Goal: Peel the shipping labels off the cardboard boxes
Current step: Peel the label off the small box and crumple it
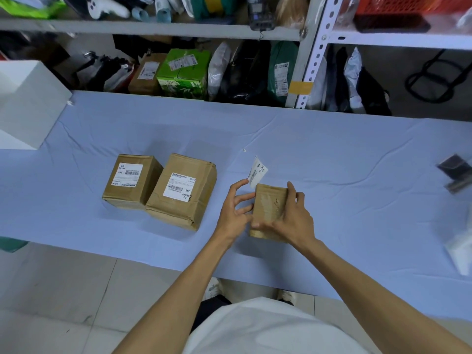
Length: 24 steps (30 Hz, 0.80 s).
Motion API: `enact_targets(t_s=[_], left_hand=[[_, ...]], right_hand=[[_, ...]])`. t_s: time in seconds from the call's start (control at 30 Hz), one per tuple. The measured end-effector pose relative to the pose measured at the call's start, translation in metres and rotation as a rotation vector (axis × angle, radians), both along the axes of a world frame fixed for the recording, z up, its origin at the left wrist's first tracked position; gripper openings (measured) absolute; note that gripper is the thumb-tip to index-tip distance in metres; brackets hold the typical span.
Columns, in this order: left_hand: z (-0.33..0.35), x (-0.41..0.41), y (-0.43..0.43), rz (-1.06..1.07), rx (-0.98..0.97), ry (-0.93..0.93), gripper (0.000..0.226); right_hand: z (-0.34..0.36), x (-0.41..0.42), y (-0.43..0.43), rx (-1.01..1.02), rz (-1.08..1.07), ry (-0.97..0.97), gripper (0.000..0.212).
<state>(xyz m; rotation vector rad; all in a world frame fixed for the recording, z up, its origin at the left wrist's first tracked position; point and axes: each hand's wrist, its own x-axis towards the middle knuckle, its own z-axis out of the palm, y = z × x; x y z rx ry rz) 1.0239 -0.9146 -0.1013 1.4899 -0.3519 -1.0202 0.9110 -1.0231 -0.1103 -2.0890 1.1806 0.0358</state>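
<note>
Near the front edge of the surface point(332, 149), the right hand point(293, 215) clasps the small box point(269, 208) in its grip, while the left hand point(236, 208), fingers spread wide, touches the lifted label point(258, 172) standing at the box's 12 o'clock edge; at 9 o'clock the larger box point(182, 192) and left box point(131, 182) touch, with open surface from 12 to 3 o'clock.

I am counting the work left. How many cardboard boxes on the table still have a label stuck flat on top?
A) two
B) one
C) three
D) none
A: the left box and middle box carry flat labels; the peeled label on the held box, gripped by the right hand, stands up.
</note>
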Motion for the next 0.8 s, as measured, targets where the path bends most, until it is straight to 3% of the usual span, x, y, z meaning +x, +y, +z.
enact_targets(t_s=[0.07,0.23,0.47,0.53,0.67,0.73,0.8], left_hand=[[0.001,0.0,0.0,-0.001,0.004,0.006,0.083],[0.004,0.002,0.002,-0.003,0.002,-0.014,0.081],[0.005,0.002,0.002,0.01,-0.008,-0.012,0.076],[0.004,0.003,0.002,0.028,-0.007,-0.009,0.077],[0.002,0.004,0.001,0.038,-0.002,-0.02,0.079],[0.002,0.003,0.0,0.022,0.001,-0.02,0.078],[0.002,0.005,-0.001,0.013,0.009,-0.02,0.078]], right_hand=[[0.0,0.002,0.0,-0.028,0.015,-0.018,0.131],[-0.001,0.001,-0.007,-0.011,-0.002,-0.147,0.082],[-0.004,0.003,-0.014,-0.077,-0.084,-0.22,0.038],[-0.003,0.001,-0.015,-0.065,-0.043,-0.217,0.051],[-0.001,-0.003,-0.013,0.081,0.121,-0.085,0.126],[-0.003,-0.004,-0.014,0.089,0.125,-0.098,0.129],[-0.003,-0.003,-0.017,0.092,0.094,-0.151,0.113]])
